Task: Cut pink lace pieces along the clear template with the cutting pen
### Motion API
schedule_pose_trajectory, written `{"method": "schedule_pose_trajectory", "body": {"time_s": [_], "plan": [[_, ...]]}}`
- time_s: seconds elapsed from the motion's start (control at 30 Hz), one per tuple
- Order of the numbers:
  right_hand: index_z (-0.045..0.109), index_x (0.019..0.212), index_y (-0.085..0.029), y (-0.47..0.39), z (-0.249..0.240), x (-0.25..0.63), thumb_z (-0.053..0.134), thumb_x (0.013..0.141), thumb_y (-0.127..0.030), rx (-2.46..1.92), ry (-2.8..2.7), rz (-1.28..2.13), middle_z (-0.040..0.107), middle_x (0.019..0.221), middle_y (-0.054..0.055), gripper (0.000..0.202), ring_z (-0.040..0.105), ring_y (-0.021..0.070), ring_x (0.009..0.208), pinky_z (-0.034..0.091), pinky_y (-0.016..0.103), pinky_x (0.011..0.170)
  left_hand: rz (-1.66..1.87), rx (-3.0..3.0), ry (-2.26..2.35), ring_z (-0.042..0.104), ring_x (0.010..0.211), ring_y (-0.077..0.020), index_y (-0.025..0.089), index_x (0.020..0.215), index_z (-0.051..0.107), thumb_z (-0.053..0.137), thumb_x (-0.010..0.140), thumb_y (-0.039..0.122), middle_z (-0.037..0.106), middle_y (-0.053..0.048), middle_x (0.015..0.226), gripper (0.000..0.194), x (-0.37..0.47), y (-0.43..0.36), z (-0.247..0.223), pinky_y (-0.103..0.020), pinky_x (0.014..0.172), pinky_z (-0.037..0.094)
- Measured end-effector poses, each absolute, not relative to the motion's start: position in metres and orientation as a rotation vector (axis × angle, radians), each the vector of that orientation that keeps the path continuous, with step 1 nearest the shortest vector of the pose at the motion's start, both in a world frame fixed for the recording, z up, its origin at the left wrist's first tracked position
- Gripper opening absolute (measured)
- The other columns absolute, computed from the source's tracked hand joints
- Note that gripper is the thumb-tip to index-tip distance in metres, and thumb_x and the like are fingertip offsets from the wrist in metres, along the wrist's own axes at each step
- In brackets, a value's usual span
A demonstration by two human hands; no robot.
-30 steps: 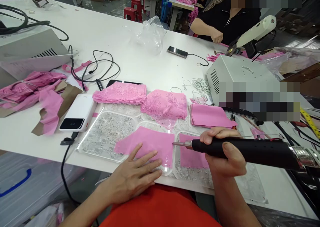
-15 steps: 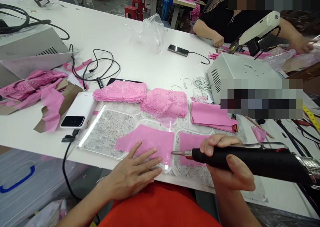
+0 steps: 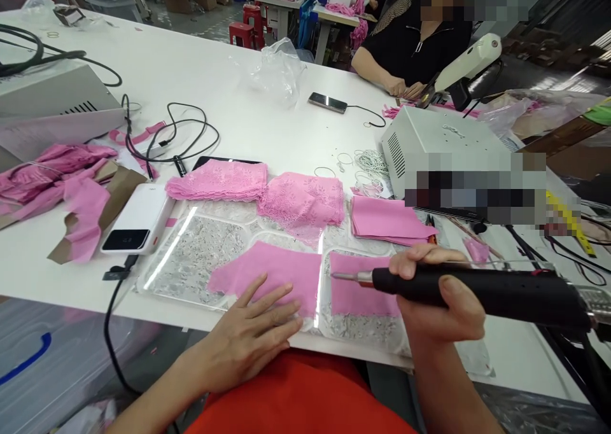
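My left hand (image 3: 255,329) lies with fingers spread on a pink fabric piece (image 3: 281,270), touching its lower part. In my right hand (image 3: 442,294) is a thick black handheld tool (image 3: 496,294) with a narrow metal tip. That tip points left, over the left part of a smaller pink fabric rectangle (image 3: 358,294); whether it touches the cloth I cannot tell. Both pieces rest on a clear template board (image 3: 191,249) with white-outlined shapes and a speckled surface. Beyond them sit a stack of pink lace pieces (image 3: 219,179), another lace stack (image 3: 305,195) and folded plain pink fabric (image 3: 386,217).
A white power bank (image 3: 138,217) with a black cable stands left of the board. Grey machine boxes (image 3: 439,141) (image 3: 57,97) flank the work area. Across the table (image 3: 186,58), a co-worker's hands (image 3: 401,87) are near pink strips. A phone (image 3: 328,102) lies farther back.
The tool's tip has shifted from the large piece's right edge to over the smaller rectangle. My left hand stays spread on the large piece. The co-worker's hands have come together.
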State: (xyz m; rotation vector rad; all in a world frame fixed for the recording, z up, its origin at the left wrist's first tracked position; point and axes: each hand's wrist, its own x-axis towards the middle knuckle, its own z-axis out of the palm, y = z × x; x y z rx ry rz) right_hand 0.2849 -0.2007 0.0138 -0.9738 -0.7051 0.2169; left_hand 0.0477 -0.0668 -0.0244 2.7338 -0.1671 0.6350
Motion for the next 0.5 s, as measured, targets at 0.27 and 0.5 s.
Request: {"method": "schedule_pose_trajectory", "body": {"time_s": [0.27,0.5], "plan": [[0.065,0.081,-0.019,-0.193,0.01,0.303,0.056,0.07,-0.022,-0.997,-0.604,0.107,0.061,0.082,0.002,0.015,0.055,0.0121,0.057,0.049,0.033,0.058,0.589,2.853,-0.003,0.049,0.131,-0.0278,0.017,0.124,0.058,0.045,0.099,0.026,0.06,-0.009,0.133,0.029,0.108,-0.095,-0.032,-0.053,0.115,0.029],[0.064,0.086,-0.02,-0.19,0.005,0.306,0.058,0.074,-0.024,-0.955,-0.63,0.14,0.06,0.086,0.002,0.014,0.056,0.0118,0.06,0.049,0.033,0.061,0.491,2.952,0.034,0.043,0.136,-0.0298,0.019,0.133,0.051,0.039,0.102,0.04,0.053,-0.01,0.141,0.039,0.131,-0.105,-0.04,-0.055,0.113,0.027]]}}
